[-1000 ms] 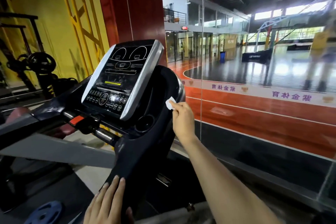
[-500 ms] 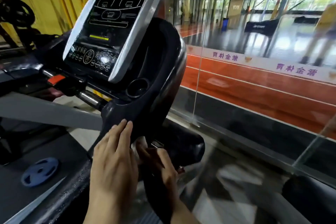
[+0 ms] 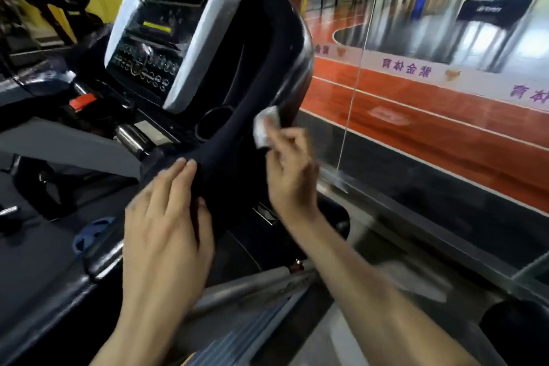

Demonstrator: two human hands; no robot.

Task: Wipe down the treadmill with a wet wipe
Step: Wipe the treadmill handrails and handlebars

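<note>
My right hand (image 3: 292, 175) pinches the wet wipe (image 3: 265, 127) at its bottom edge, against the treadmill (image 3: 261, 47) arm above my fingers. The wipe is soft, floppy and light. My left hand (image 3: 166, 217) lies flat, fingers together.

Head camera, single wide-angle view. Position: worn on the person's head, above and behind both forearms, which enter from the bottom edge. Facing: forward and down, tilted, so the treadmill console (image 3: 166, 30) leans across the upper left. Range: close; the console's top is cut off by the frame, and the left hand (image 3: 166, 217) and right hand (image 3: 292, 175) fill the lower centre. Right half: glass wall (image 3: 416, 116), sports court visible beyond. Edges blurred. No second view.
</note>
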